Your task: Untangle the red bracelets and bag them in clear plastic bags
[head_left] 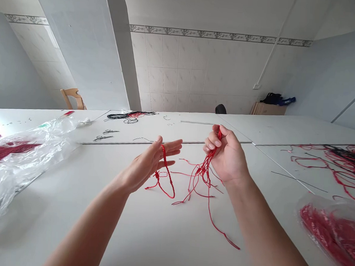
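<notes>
My left hand [147, 163] is raised over the table, fingers stretched towards the right. A red braided cord bracelet [169, 176] hangs from it in a loop between thumb and fingers, its knot and loose end dangling below the palm. To the right, my right hand [226, 152] is closed, thumb and fingers pinching the top of a bunch of red braided cords [204, 170]. Their thin tails droop and spread below, one long strand reaching furthest down. The two hands are apart, and the upper end of the bunch is partly hidden by the fingers.
Clear plastic bags with red cords [10, 155] lie at left. Another bag of red cords [333, 235] is at right, below tangled red and black cords [344, 163]. Scissors [105, 136] and a black cord bundle [127, 116] lie further back on the white table [165, 236].
</notes>
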`<state>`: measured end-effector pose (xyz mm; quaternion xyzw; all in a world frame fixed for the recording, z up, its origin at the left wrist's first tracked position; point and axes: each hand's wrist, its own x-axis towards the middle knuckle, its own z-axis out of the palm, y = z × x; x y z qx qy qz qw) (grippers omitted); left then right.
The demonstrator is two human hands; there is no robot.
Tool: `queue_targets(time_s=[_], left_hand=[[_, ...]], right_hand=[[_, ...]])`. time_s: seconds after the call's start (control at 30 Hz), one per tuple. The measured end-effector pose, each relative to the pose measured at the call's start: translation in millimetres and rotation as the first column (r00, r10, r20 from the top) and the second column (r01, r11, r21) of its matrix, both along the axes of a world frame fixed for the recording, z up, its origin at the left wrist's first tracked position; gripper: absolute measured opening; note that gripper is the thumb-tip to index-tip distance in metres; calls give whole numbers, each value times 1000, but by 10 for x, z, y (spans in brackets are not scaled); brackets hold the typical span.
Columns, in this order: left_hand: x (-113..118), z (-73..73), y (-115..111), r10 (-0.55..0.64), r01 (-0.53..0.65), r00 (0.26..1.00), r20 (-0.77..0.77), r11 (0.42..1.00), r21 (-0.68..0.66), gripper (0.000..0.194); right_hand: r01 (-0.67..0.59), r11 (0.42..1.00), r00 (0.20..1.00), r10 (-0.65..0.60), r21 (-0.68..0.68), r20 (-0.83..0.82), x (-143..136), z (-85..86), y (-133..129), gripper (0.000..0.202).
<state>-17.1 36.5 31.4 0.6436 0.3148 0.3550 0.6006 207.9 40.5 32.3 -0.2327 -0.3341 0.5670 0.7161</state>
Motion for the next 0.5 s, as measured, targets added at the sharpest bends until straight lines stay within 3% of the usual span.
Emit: queue_targets(time_s=[0.13, 0.27, 0.4, 0.5], left_hand=[[2, -1, -11, 3, -3, 1000, 5, 1000, 1, 64], [10, 14, -28, -11, 11, 1000, -5, 1000, 21, 65], [25, 34, -37, -69, 68, 998, 10, 996, 58, 64], [29, 29, -36, -50, 49, 999, 17, 997, 56, 64]], right_hand=[[-161, 987, 976, 160, -5, 150, -30, -14, -29, 17], [-277, 961, 850, 255, -21, 461, -78, -22, -109, 26], [-339, 940, 697, 270, -26, 664, -140, -57, -163, 28], [-340, 940, 648, 247, -16, 720, -193, -104, -156, 33]])
